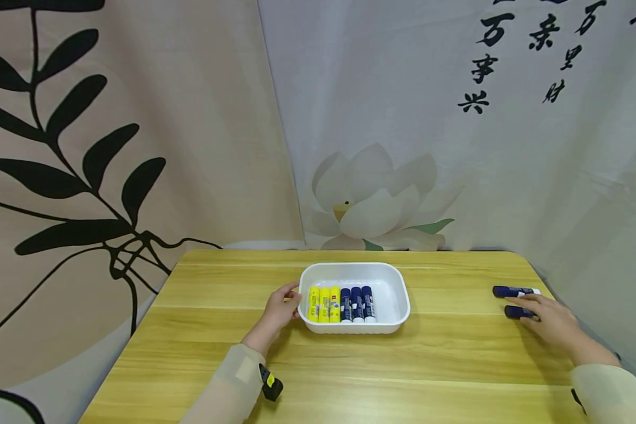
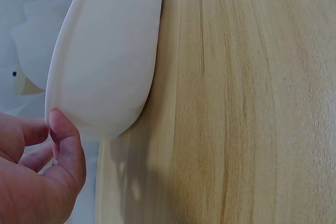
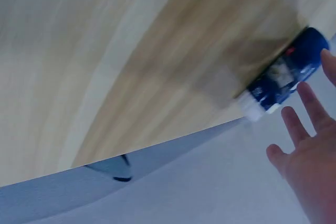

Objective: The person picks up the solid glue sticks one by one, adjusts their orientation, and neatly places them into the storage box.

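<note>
My left hand [image 1: 282, 306] pinches the left rim of a white plastic tray [image 1: 397, 282]; the left wrist view shows the thumb and fingers of this hand [image 2: 50, 171] at the rim of the tray [image 2: 105, 51]. Inside the tray, yellow glue sticks [image 1: 324, 304] and dark blue glue sticks [image 1: 357, 304] lie side by side in one row. Over at the table's right side, my right hand [image 1: 553, 324] reaches over two more dark blue glue sticks, a farther one [image 1: 511, 291] and a nearer one [image 1: 519, 312]. Its fingers are spread beside a blue glue stick [image 3: 289, 72] in the right wrist view.
The wooden table [image 1: 450, 365] has its right edge close to the right hand. A white curtain [image 1: 509, 176] with a lotus print and dark lettering hangs behind the table, and a leaf-patterned cloth [image 1: 206, 147] hangs at the left.
</note>
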{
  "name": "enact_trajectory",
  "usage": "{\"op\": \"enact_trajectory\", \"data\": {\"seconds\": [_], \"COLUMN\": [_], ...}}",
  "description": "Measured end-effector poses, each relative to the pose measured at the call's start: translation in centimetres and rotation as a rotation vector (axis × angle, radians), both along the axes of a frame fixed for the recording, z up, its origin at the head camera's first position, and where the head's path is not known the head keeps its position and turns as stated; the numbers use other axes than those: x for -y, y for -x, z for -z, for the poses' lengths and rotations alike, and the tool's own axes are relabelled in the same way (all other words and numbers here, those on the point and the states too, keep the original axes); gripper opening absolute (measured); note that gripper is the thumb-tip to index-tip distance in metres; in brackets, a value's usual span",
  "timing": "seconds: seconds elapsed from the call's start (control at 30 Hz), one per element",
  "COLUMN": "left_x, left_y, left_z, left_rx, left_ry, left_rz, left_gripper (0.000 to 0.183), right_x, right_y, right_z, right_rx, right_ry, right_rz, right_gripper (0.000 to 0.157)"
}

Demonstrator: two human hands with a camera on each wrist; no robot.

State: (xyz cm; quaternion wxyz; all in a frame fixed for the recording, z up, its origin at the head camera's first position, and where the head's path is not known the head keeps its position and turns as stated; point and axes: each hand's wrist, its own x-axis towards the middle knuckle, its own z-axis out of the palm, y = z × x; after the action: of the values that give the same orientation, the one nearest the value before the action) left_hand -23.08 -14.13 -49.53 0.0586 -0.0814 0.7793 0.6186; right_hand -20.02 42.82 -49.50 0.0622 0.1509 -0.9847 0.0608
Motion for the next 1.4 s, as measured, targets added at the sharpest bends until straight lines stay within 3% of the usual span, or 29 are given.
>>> {"op": "enact_trajectory", "data": {"seconds": [0.17, 0.53, 0.7, 0.97, 1.23, 1.4], "left_x": [0.0, 0.0, 0.0, 0.0, 0.0, 0.1], "left_y": [0.1, 0.1, 0.0, 0.0, 0.0, 0.1], "left_z": [0.0, -0.2, -0.2, -0.1, -0.1, 0.1], "left_rx": [0.004, 0.000, -0.002, 0.007, 0.006, 0.006], "left_ry": [-0.002, -0.009, -0.008, -0.022, -0.030, -0.028], "left_rz": [0.007, 0.008, 0.010, 0.010, 0.009, 0.008], "left_gripper": [0.042, 0.041, 0.042, 0.041, 0.041, 0.041], "right_x": [-1.0, -1.2, -0.7, 2.5, 6.5, 8.7], "right_y": [0.2, 0.6, 0.7, 0.6, 0.6, 0.5], "right_z": [0.4, 0.8, 0.7, -1.3, -3.0, -3.2], "right_rx": [0.038, 0.041, -0.013, -0.185, -0.208, -0.198], "right_ry": [-0.019, -0.031, -0.021, 0.089, 0.155, 0.242], "right_rz": [-0.008, -0.063, -0.085, -0.141, -0.164, -0.151], "right_gripper": [0.047, 0.057, 0.059, 0.080, 0.078, 0.071]}}
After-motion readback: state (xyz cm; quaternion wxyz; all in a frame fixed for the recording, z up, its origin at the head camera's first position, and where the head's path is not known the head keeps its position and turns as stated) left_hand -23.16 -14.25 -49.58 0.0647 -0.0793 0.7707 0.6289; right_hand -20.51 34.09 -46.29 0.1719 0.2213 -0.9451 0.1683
